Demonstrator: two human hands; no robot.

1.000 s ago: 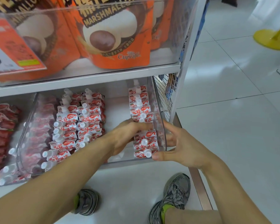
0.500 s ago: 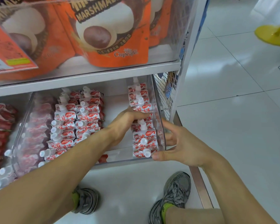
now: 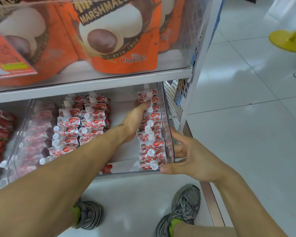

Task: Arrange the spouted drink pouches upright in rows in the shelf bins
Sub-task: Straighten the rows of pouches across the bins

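My left hand [image 3: 135, 120] flat, fingers straight, pressing pouch row [image 3: 152, 146] along bin [image 3: 126, 172] right wall. Right hand [image 3: 195, 159] splayed, bracing front corner. Bare floor strip mid-bin.

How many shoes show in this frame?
2. The left shoe sits at bottom centre, partly hidden by the left forearm; the right shoe lies at bottom right beside the shelf's base rail. No others visible.
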